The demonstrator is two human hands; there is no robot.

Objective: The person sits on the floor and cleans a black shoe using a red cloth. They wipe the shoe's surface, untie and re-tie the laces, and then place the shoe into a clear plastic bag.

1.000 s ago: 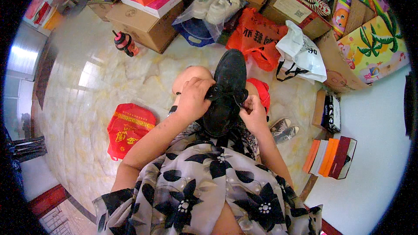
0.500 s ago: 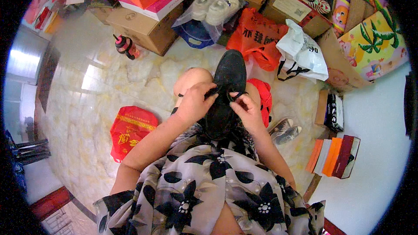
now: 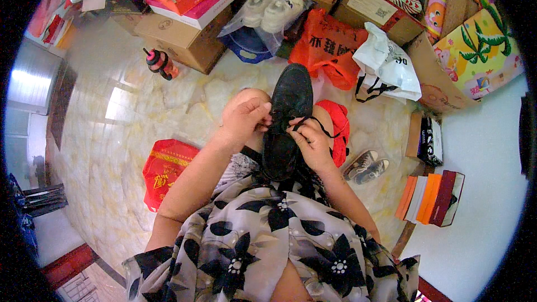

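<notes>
A black lace-up shoe (image 3: pixel 293 90) rests upright over my lap, toe pointing away from me. My right hand (image 3: pixel 313 144) is closed in a pinch on its black shoelace (image 3: pixel 323 125) near the lacing, and a loop of lace hangs out to the right past the fingers. At the shoe's left side my left hand (image 3: pixel 246 120) is closed too, thumb and fingertips together by the shoe's edge. What those fingers hold, if anything, is too small to make out.
A red bag (image 3: pixel 168 170) lies on the floor at left; a pink-and-black bottle (image 3: pixel 161 64) stands farther off. Grey sneakers (image 3: pixel 366 166) sit at right. Cardboard boxes (image 3: pixel 179 39), bagged white shoes (image 3: pixel 272 8), an orange-red bag (image 3: pixel 324 45) and a white bag (image 3: pixel 386 61) line the far side.
My left hand has moved left and back from the lacing to the shoe's side. My right hand has shifted slightly left and toward me, and a longer loop of lace now shows.
</notes>
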